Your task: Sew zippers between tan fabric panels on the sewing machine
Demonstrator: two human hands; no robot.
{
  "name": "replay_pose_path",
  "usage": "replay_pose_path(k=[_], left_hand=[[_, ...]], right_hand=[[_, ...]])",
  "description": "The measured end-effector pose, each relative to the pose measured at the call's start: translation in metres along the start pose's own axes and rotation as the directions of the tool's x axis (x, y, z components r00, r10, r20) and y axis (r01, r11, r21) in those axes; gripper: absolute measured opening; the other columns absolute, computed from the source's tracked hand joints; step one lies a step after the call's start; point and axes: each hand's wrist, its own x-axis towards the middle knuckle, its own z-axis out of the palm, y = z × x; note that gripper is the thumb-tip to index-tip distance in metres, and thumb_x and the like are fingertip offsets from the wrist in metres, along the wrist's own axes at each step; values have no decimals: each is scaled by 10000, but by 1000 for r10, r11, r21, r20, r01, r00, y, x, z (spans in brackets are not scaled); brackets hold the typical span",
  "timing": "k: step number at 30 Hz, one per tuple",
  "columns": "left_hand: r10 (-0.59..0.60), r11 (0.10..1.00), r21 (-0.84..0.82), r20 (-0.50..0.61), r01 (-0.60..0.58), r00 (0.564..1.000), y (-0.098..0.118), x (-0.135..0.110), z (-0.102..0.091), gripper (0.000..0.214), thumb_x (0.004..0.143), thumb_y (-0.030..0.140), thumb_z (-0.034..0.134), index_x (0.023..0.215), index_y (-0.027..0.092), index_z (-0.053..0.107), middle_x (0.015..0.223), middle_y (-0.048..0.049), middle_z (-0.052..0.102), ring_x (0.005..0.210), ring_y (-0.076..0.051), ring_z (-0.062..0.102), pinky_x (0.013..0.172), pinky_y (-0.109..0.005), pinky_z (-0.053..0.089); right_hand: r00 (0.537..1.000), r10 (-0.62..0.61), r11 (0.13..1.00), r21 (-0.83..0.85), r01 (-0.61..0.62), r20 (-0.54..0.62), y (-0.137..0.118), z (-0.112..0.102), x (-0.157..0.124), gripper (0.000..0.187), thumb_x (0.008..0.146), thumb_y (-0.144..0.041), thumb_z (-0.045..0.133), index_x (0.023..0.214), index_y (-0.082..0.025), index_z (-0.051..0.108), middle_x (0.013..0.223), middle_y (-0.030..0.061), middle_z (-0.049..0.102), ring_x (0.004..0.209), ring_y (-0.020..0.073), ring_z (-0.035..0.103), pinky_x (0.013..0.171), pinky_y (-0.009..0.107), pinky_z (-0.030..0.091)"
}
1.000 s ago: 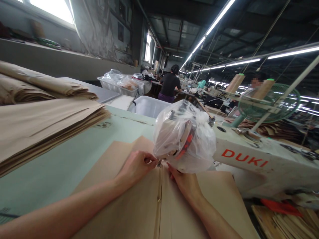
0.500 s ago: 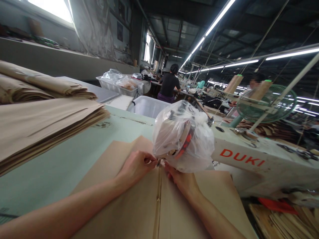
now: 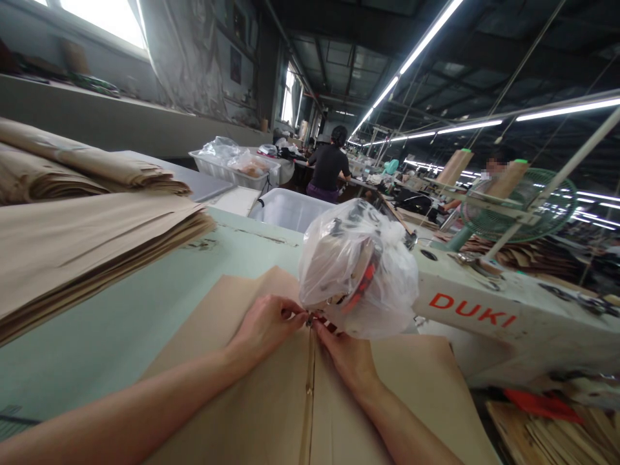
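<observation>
A wide tan fabric piece (image 3: pixel 261 381) lies across the sewing machine's table, with a narrow strip (image 3: pixel 309 381) running lengthwise down its middle. At the strip's far end, the small metal presser foot (image 3: pixel 310 319) comes down from the machine head (image 3: pixel 358 271), which is wrapped in a clear plastic bag. My left hand (image 3: pixel 268 323) pinches the fabric just left of the foot, thumb and forefinger together. From the right, my right hand (image 3: pixel 346 352) closes its fingertips on the fabric beside the foot, partly beneath the bagged head. The needle cannot be made out.
Stacked tan fabric pieces (image 3: pixel 97 239) lie on the pale green tabletop (image 3: pixel 232 239) at left. Behind are a white bin (image 3: pixel 293 208) and a tub with plastic bags (image 3: pixel 232 161). The machine arm (image 3: pixel 484 316) extends right, near thread cones (image 3: pixel 455 168). A seated person (image 3: pixel 329 165) works farther back.
My right hand has moved slightly left, bringing its fingertips closer to the presser foot. My left hand stays almost where it was, and the fabric looks nearly unmoved.
</observation>
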Motion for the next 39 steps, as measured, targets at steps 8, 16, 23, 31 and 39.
replay_pose_path(k=[8, 16, 23, 31, 39], left_hand=[[-9, 1000, -2, 5, 9, 1000, -5, 1, 5, 369, 803, 462, 590, 864, 196, 839, 683, -46, 711, 674, -208, 618, 571, -249, 366], [-16, 998, 56, -2, 16, 1000, -3, 1, 5, 331, 792, 438, 599, 851, 221, 843, 648, -29, 685, 628, -193, 577, 548, -257, 325], [-7, 999, 50, 0, 7, 1000, -5, 2, 5, 322, 794, 423, 582, 854, 241, 841, 721, -19, 726, 684, -197, 627, 587, -253, 372], [-23, 998, 60, -10, 24, 1000, -4, 2, 6, 302, 803, 424, 600, 845, 247, 841, 721, -25, 735, 714, -216, 650, 589, -256, 401], [-22, 998, 63, -4, 23, 1000, -2, 1, 7, 270, 794, 383, 616, 853, 245, 840, 783, -32, 761, 748, -226, 672, 635, -262, 444]], right_hand=[[1000, -9, 1000, -9, 9, -6, 4, -2, -1, 378, 875, -542, 619, 931, -197, 762, 773, 81, 695, 835, 273, 661, 717, 348, 538], [1000, -4, 1000, 10, 5, -19, 7, -1, 0, 384, 849, -534, 649, 997, -196, 756, 909, 105, 723, 934, 295, 666, 841, 394, 545], [990, -92, 994, 48, 98, -104, 8, -6, 8, 488, 768, -586, 720, 1014, -165, 751, 1105, 162, 708, 1220, 358, 563, 1146, 533, 344], [989, -101, 994, 22, 104, -110, 11, -5, 7, 404, 799, -571, 697, 907, -186, 755, 997, 144, 728, 1123, 347, 622, 1051, 498, 462], [994, -100, 995, -30, 99, -53, 16, -6, 7, 372, 839, -548, 679, 904, -192, 761, 837, 108, 711, 947, 320, 664, 858, 437, 553]])
